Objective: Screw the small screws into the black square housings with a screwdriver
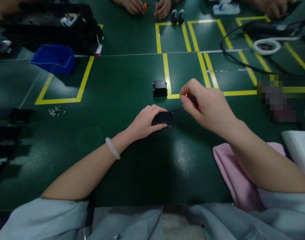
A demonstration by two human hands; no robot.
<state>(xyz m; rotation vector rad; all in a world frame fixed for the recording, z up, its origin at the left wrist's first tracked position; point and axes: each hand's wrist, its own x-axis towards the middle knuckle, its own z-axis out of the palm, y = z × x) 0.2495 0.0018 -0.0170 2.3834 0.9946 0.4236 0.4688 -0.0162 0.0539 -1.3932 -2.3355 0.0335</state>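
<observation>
My left hand (150, 121) is closed around a small black box (166, 117), its thumb along the near side and its fingers over the far side. The box rests on the green table. From the pinched fingers of my right hand (200, 102) a thin dark rod-like tool (178, 109) slants down to the box's right end; the hand covers the rest of it, so its exact kind is hidden. Just beyond stands a second black box (160, 88) with small metallic bits at its sides. Several small screws (56, 111) lie scattered to the left.
A blue bin (53, 59) stands at the back left, before a large black housing (52, 40). Dark blocks (7, 136) line the left edge. Pink cloth (225, 160) lies under my right forearm. A cable (224, 50) and white ring (266, 46) sit back right. Co-workers' hands (133, 6) show opposite.
</observation>
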